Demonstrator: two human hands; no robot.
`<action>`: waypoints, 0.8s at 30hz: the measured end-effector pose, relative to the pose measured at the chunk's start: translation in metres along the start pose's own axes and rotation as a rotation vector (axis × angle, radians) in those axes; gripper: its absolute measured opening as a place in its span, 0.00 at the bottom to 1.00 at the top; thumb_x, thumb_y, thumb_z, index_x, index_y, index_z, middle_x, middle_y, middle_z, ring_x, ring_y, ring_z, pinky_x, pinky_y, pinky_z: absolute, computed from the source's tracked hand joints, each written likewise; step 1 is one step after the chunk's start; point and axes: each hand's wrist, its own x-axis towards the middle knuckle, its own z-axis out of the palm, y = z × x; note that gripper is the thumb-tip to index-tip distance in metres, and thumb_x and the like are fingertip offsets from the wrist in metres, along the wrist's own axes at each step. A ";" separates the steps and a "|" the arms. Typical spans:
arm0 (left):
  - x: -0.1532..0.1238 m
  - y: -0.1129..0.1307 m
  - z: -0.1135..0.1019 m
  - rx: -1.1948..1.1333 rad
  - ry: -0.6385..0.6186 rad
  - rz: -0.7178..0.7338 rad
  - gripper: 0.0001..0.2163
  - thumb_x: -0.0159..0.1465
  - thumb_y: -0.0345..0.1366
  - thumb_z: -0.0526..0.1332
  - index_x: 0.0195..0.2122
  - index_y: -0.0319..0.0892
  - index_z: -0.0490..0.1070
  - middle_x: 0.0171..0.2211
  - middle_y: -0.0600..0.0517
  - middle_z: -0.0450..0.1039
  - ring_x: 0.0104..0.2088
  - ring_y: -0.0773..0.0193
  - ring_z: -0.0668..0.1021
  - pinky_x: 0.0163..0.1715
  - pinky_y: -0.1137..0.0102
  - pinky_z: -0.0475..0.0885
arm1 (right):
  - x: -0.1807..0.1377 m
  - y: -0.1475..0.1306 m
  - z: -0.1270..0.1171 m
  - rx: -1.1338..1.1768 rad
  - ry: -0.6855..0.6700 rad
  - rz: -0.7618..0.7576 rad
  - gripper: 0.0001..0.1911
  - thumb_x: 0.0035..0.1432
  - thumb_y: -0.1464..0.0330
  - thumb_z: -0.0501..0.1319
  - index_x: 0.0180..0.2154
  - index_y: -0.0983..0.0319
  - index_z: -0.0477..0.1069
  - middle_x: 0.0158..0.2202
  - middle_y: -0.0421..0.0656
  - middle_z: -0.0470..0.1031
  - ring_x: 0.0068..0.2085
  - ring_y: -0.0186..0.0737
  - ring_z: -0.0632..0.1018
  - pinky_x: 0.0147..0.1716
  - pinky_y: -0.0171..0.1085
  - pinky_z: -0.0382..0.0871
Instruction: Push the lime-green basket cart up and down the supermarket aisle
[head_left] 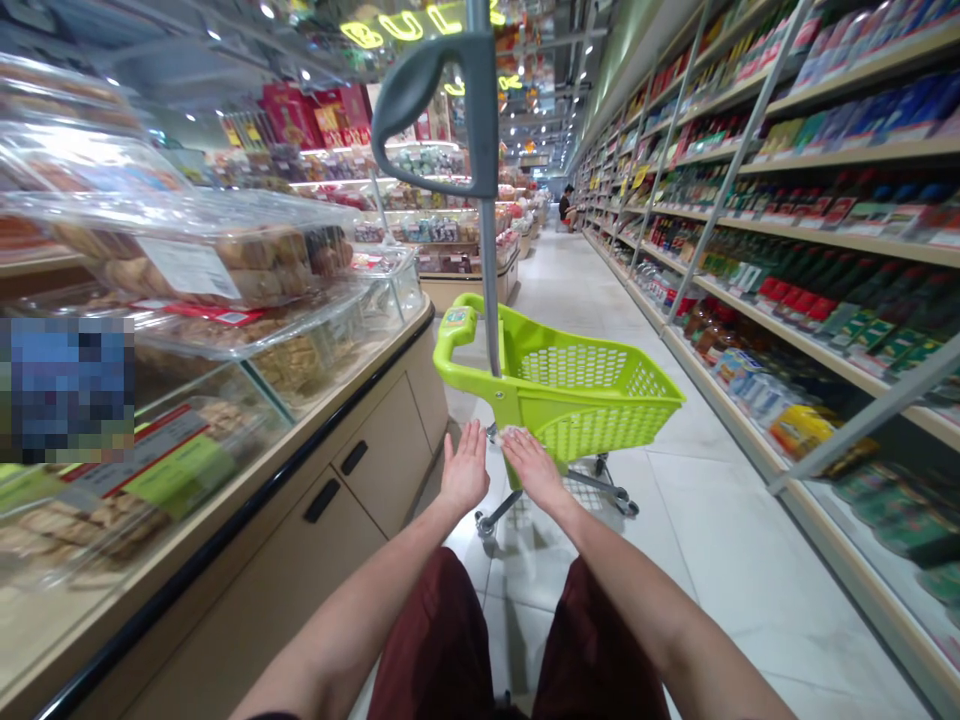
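Observation:
A lime-green shopping cart with perforated basket sides stands on the floor in front of me. From it rises a grey pole topped by a grey loop handle. My left hand is held out beside the cart's near end, fingers straight and nothing visible in it. My right hand reaches out flat before the near end of the basket, its fingers extended. Whether its fingertips touch the green plastic, I cannot tell. A small pale patch by those fingertips is too unclear to name.
On the left runs a wooden display counter stacked with clear plastic boxes of baked snacks. Tall shelves of bottles and packets line the right side. A tiled aisle leads away, with a person low down far off.

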 end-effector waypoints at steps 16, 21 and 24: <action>0.014 0.003 -0.018 -0.005 0.048 0.005 0.33 0.51 0.30 0.51 0.60 0.33 0.45 0.63 0.43 0.39 0.63 0.56 0.45 0.59 0.50 0.43 | 0.039 -0.001 -0.032 0.064 0.121 0.014 0.22 0.58 0.77 0.47 0.53 0.61 0.62 0.56 0.43 0.61 0.62 0.37 0.52 0.59 0.45 0.52; 0.004 0.000 -0.010 -0.008 0.018 0.022 0.33 0.51 0.30 0.51 0.60 0.33 0.45 0.63 0.44 0.39 0.63 0.58 0.45 0.59 0.50 0.42 | 0.003 0.002 -0.009 0.055 0.011 0.063 0.21 0.58 0.77 0.48 0.52 0.61 0.64 0.54 0.45 0.64 0.58 0.38 0.60 0.55 0.44 0.59; 0.006 -0.005 -0.013 -0.026 0.032 -0.006 0.33 0.51 0.30 0.51 0.60 0.33 0.46 0.63 0.44 0.39 0.63 0.57 0.46 0.59 0.50 0.41 | 0.009 0.004 -0.026 0.055 0.106 0.103 0.22 0.58 0.78 0.46 0.52 0.62 0.64 0.55 0.44 0.63 0.59 0.38 0.60 0.54 0.41 0.60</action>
